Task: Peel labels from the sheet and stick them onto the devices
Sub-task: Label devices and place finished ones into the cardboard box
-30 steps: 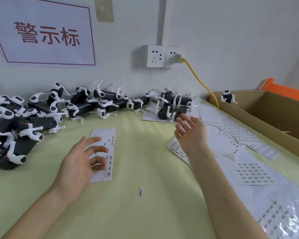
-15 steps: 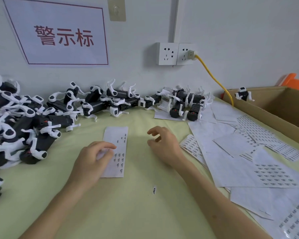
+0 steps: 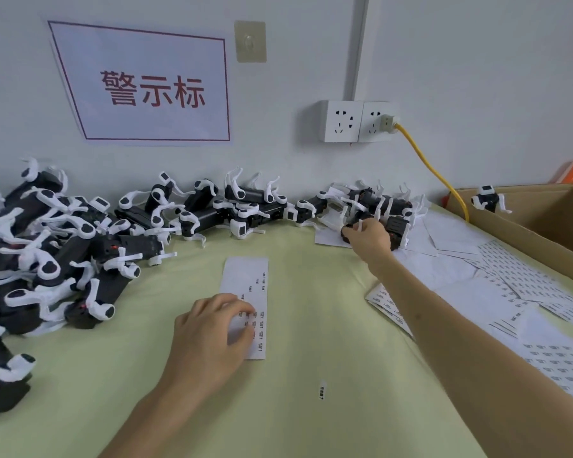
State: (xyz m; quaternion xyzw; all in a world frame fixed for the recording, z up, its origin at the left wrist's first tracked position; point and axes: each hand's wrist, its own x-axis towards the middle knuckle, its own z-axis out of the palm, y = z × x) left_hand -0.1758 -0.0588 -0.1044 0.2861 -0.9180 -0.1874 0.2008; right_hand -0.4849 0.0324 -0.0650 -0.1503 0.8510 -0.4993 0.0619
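Nearest on the green counter [image 3: 311, 424] lies one loose label [image 3: 322, 390], stuck to nothing; just beyond it the left hand [image 3: 212, 332] rests on the lower half of the sheet [image 3: 247, 279], fingers bent and tips down on the printed rows, though whether they nip a label I cannot tell; the labels look tiny, thin and limp, likely to curl and cling to skin, so each is best lifted by a corner with a nail while the other fingers pin the light sheet flat; to the left a heap of devices [image 3: 63, 256] spreads along the counter edge, black bodies with thin white arms that look stiff yet snappable, and they will tangle, so a body is the safer place to take hold; to the right, spent sheets [image 3: 510, 292] overlap in a loose drift and would slide easily; farther back the right hand [image 3: 369, 238] reaches to the row against the wall, fingers curled round a device [image 3: 395, 230] by its black body; beyond that, at the far right, an open cardboard box [image 3: 526, 236] stands on the counter with one device showing at its back rim; its floor is hidden, so what else it holds I cannot say.
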